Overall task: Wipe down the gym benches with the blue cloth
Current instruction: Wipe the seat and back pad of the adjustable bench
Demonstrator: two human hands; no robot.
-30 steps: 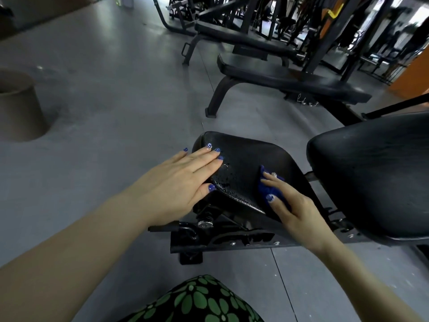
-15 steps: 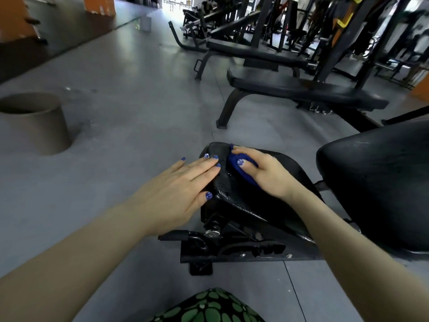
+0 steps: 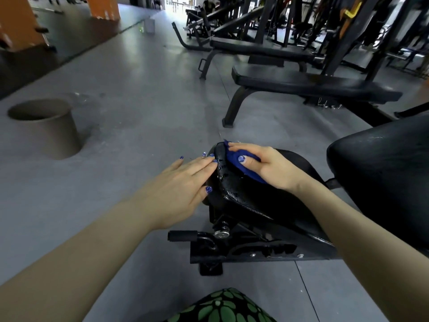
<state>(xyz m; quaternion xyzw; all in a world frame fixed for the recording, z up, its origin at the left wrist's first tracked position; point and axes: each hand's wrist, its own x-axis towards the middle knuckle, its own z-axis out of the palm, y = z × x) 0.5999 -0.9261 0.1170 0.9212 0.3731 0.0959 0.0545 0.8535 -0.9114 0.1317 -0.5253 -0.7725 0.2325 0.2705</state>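
Right hand (image 3: 267, 166) pressed the blue cloth (image 3: 241, 166) onto the far end of the small black seat pad (image 3: 255, 198), at about 12 o'clock on the pad; fingers curled over the bunched cloth, thumb laid on top of it, so clamped on the cloth. Cloth sat mostly under the palm, one corner poking out past the pad's far tip. Left hand (image 3: 183, 184) lay flat against the pad's 9 o'clock edge, fingers straight and close together, gripping nothing, likely bracing the pad so it did not swivel under the wiping pressure. Pad surface between the hands looked wet and beaded, so probably mid-wipe with moisture not yet cleared. Seat bracket and adjuster knob (image 3: 221, 233) showed below the pad at 6 o'clock, untouched. Larger black back pad (image 3: 380, 168) sat at 3 o'clock of the seat, close by with a gap between; judged not yet wiped, no cloth near it. Flat bench (image 3: 313, 86) stood well apart at 1 o'clock, another bench behind it; probably remaining work. Brown bin (image 3: 46, 129) on the grey floor (image 3: 144, 94) at 10 o'clock, well apart. Green-patterned clothing (image 3: 222, 307) at 6 o'clock, bottom edge. Next move probably needs a stroke back toward the near end over the wet patch.
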